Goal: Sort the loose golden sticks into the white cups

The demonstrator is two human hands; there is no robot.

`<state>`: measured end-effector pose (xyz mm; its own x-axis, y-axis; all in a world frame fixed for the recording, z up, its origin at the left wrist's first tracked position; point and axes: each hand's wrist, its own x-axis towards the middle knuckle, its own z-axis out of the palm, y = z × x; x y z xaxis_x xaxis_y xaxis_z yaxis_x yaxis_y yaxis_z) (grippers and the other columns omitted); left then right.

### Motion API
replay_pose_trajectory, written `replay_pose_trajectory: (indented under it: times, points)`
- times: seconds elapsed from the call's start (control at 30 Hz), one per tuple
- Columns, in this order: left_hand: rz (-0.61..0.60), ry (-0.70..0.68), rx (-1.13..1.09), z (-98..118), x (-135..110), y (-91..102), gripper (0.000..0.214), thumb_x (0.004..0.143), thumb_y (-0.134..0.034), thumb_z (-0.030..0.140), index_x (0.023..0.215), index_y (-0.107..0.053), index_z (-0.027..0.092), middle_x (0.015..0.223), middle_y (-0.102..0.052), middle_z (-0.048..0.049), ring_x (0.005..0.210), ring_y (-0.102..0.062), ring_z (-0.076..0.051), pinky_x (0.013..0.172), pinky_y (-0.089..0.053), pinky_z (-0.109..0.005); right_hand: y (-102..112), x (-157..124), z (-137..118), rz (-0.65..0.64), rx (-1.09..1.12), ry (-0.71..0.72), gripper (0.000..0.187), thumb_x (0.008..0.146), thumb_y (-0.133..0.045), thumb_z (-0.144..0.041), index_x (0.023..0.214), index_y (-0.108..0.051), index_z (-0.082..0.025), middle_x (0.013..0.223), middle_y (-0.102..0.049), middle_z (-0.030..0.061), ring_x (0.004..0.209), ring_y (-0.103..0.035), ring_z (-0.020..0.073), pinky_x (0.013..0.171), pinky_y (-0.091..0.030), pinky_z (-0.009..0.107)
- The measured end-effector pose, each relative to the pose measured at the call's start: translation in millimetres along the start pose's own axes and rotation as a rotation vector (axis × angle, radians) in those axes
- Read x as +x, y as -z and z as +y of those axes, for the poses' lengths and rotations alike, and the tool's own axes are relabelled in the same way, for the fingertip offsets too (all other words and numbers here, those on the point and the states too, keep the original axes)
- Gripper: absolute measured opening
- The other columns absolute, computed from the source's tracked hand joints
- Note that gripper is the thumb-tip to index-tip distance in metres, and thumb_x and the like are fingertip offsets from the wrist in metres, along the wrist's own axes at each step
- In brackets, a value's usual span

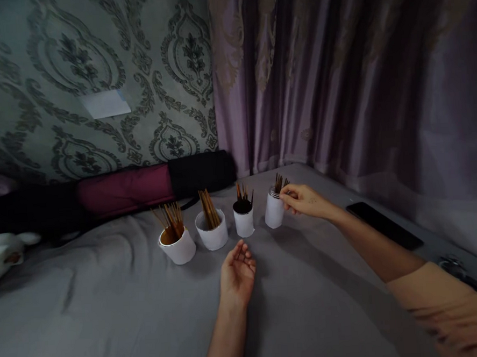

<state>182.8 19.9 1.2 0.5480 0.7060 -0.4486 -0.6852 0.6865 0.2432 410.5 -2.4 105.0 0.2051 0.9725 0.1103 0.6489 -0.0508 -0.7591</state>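
My right hand [300, 199] is closed in a pinch at the upper right side of a white-wrapped jar [273, 211]. Its fingertips meet the jar near the ringed neck, and what they pinch, if anything, is hidden. Thin dark sticks [279, 182] rise from that jar. With the palm up and fingers loosely curled but apart, my left hand [238, 270] holds nothing. Just beyond it stands a white cup [244, 224] with a dark inside and a few sticks. Farther left, another white cup [213, 236] and a tilted-looking white cup [181, 250] hold bundles of brown sticks.
Grey cloth [121, 315] covers the surface. A long black and maroon bag [126, 191] lies along the patterned wall. A black phone-like slab [382, 224] is right of my right forearm. A white plush-like object [4, 255] sits far left, and purple curtains [297, 78] hang behind.
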Motion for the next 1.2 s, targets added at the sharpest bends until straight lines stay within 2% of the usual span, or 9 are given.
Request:
replay_pose_trajectory:
  times: [0.37,0.9,1.2]
  points:
    - [0.004,0.014,-0.005,-2,3,-5.8,0.013,0.073,-0.049,0.009,0.083,-0.058,0.009,0.072,-0.057,-0.0043,0.057,-0.051,-0.008,0.049,-0.04,-0.018,8,20,5,0.085,0.117,-0.133,0.019,0.083,-0.047,-0.031,0.077,-0.054,-0.014,0.061,-0.06,0.0042,0.044,-0.053,0.0079,0.036,-0.039,0.016]
    - [0.011,0.033,-0.034,-6,5,-6.7,0.014,0.074,-0.048,0.009,0.085,-0.056,0.01,0.073,-0.056,-0.0041,0.057,-0.051,-0.007,0.048,-0.04,-0.018,11,85,26,0.248,0.078,-0.194,0.019,0.083,-0.049,-0.032,0.081,-0.055,-0.013,0.056,-0.059,0.0027,0.042,-0.054,0.0081,0.035,-0.04,0.015]
    - [-0.005,0.042,-0.035,-8,9,-4.4,0.014,0.073,-0.049,0.01,0.085,-0.056,0.011,0.073,-0.055,-0.0039,0.058,-0.051,-0.007,0.049,-0.041,-0.018,10,123,18,0.289,0.008,-0.207,0.019,0.084,-0.048,-0.029,0.084,-0.056,-0.012,0.057,-0.059,0.0033,0.043,-0.054,0.0077,0.037,-0.041,0.015]
